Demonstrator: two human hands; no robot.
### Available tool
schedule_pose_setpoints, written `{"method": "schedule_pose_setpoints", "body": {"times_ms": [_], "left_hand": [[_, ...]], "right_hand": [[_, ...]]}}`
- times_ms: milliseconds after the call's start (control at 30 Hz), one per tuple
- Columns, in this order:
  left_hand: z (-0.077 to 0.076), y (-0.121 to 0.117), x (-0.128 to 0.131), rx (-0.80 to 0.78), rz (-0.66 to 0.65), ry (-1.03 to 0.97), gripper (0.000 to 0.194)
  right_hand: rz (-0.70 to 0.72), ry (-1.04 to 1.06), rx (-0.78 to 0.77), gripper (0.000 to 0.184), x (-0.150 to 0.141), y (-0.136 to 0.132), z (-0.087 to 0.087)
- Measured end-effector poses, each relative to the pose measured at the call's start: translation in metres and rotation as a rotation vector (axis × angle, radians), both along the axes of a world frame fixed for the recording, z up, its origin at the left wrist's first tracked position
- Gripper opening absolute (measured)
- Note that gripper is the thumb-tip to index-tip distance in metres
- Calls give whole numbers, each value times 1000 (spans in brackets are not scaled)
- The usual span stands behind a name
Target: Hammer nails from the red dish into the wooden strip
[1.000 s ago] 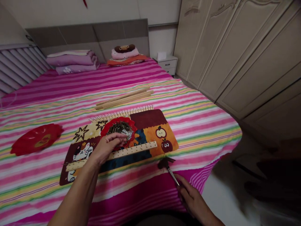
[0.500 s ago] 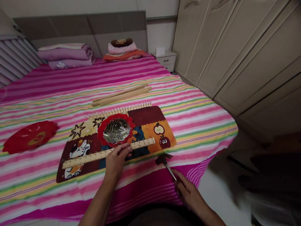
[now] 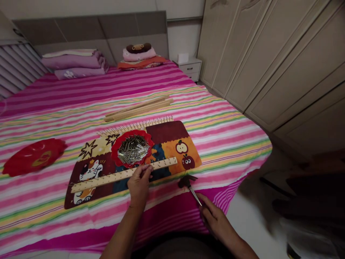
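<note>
My left hand (image 3: pixel 139 180) is closed in a pinch at the pale wooden strip (image 3: pixel 118 176), its fingertips at the strip's far edge. Whatever they pinch is too small and hidden to make out. Rows of nails stick up from the strip on both sides of the hand. Just beyond lies a red scalloped dish (image 3: pixel 114 153) heaped with loose nails (image 3: pixel 133 149). Over the bed's near side, my right hand (image 3: pixel 214 217) grips a claw hammer (image 3: pixel 192 190) by its handle, the dark head pointing away from me, apart from the strip.
A patterned mat (image 3: pixel 167 133) lies under the strip and dish. Behind the dish is another nailed strip (image 3: pixel 138 126), with bare wooden strips (image 3: pixel 140 109) farther back. A red plate (image 3: pixel 32 156) rests at the left on the striped bedspread (image 3: pixel 221 129). Wardrobe doors (image 3: pixel 258 54) stand at right.
My left hand has shifted slightly right along the strip, its wrist and forearm swinging right too. My right hand and the hammer have stayed nearly still.
</note>
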State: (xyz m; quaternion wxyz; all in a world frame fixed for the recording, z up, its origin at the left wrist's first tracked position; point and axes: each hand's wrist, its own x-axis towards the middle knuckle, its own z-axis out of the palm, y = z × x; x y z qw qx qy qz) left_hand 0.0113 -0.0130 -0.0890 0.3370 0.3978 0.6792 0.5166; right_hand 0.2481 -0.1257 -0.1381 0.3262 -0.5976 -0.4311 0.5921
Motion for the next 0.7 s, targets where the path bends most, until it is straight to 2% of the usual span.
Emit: {"method": "schedule_pose_setpoints", "body": {"times_ms": [200,367,467,567,700], "left_hand": [[-12,0,-3,51,-53,247,25],[-13,2,-4,101,-84,426,21],[-11,1,-3,119,-97,470,18],[-12,0,-2,114,-110,477,18],[-12,0,-1,120,-117,464,16]], "right_hand": [[-3,-32,52,44,0,-1,-2],[-15,-113,110,45,-1,-2,3],[-1,-136,168,46,-7,0,23],[58,-88,170,49,-18,9,52],[176,-87,309,48,-38,30,91]]}}
